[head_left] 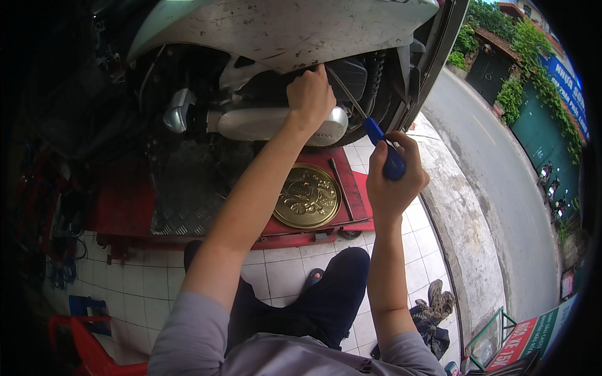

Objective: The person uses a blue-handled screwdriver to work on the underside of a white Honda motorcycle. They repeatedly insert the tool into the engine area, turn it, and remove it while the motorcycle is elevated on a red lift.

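Observation:
My left hand (308, 97) is at the lower edge of the scuffed white body panel (301, 28) of a scooter, fingers curled and a fingertip at the edge; what they hold, if anything, is hidden. My right hand (397, 182) grips the blue handle of a screwdriver (393, 163), whose long shaft slants up-left to that edge beside my left fingers. Below them are a silver engine cover (251, 123), a black housing and part of the rear wheel.
The scooter stands on a red lift platform (119, 210) bearing a round gold tray (288, 216) and a metal rod (342, 188). A red chair (94, 344) is at lower left, dark rags (439, 304) at lower right. A street (489, 163) runs outside on the right.

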`<action>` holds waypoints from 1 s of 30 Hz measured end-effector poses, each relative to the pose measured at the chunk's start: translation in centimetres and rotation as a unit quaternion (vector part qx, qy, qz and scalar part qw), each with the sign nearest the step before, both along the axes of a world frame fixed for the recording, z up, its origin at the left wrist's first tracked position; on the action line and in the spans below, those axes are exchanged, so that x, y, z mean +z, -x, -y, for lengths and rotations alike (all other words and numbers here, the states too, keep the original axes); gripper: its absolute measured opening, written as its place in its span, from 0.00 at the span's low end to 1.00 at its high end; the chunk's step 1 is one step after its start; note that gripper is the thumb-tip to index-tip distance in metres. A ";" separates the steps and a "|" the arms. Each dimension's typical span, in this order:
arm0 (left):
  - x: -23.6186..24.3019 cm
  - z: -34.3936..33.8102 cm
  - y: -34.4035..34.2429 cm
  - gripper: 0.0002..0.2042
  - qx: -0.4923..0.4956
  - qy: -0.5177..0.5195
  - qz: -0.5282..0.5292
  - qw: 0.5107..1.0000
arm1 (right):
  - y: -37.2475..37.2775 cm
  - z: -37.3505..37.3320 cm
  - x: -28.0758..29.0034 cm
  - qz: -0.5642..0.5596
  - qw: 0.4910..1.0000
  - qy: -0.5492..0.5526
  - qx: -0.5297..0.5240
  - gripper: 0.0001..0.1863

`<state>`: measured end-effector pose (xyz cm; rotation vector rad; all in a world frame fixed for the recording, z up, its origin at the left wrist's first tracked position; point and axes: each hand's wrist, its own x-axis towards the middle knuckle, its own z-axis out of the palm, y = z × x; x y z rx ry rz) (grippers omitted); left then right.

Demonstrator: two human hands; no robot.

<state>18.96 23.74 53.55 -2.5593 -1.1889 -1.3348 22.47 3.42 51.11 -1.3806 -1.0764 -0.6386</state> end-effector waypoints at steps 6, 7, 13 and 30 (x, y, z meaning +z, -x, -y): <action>0.3 0.5 0.1 0.19 0.013 0.004 -0.020 1.000 | -0.5 -0.6 -0.5 0.039 0.997 -0.060 0.017 0.08; 0.3 0.5 0.1 0.19 0.010 0.004 -0.018 1.000 | -0.4 -0.4 -0.4 0.019 0.999 -0.031 0.023 0.08; 0.2 0.4 -0.1 0.17 0.009 -0.005 -0.009 1.000 | -0.6 -0.1 -0.9 -0.006 1.000 0.010 0.018 0.08; -0.7 1.1 -0.1 0.24 -0.006 -0.020 0.002 1.000 | 0.6 0.6 -3.1 -0.019 0.998 -0.015 0.063 0.12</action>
